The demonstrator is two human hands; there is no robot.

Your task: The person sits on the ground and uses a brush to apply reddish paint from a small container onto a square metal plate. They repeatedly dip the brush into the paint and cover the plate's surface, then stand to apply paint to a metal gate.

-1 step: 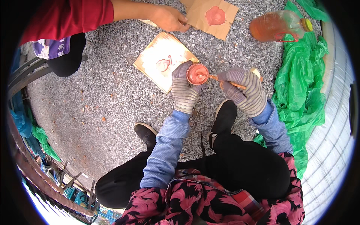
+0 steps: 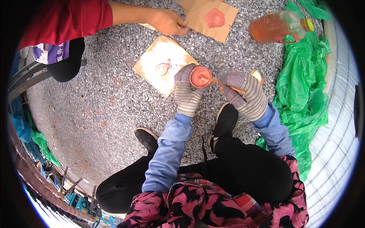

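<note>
Round a small cup [image 2: 200, 71] of pinkish-red paint-like liquid are the fingers of my gloved left hand [image 2: 187, 91]. My gloved right hand [image 2: 245, 93], just right of it, pinches a thin orange-stained stick [image 2: 238, 91]. The stick's tip reaches into the cup, where the liquid hides its end. Both gloves are striped grey and cream. A small pale piece [image 2: 256, 75] shows beyond my right hand; what it is I cannot tell. Left of the cup lies a pale square board [image 2: 147, 70] with a reddish smear on it.
Another person's hand [image 2: 169, 22] touches brown cardboard [image 2: 227, 33] with a pink-red blot. A big bottle [image 2: 272, 26] of reddish liquid with a yellow cap lies at the far right, by crumpled green plastic [image 2: 298, 91]. Gravel [image 2: 99, 98] covers the ground.
The whole view has shifted very slightly. Both hands, the cup and the stick keep nearly the same positions.
</note>
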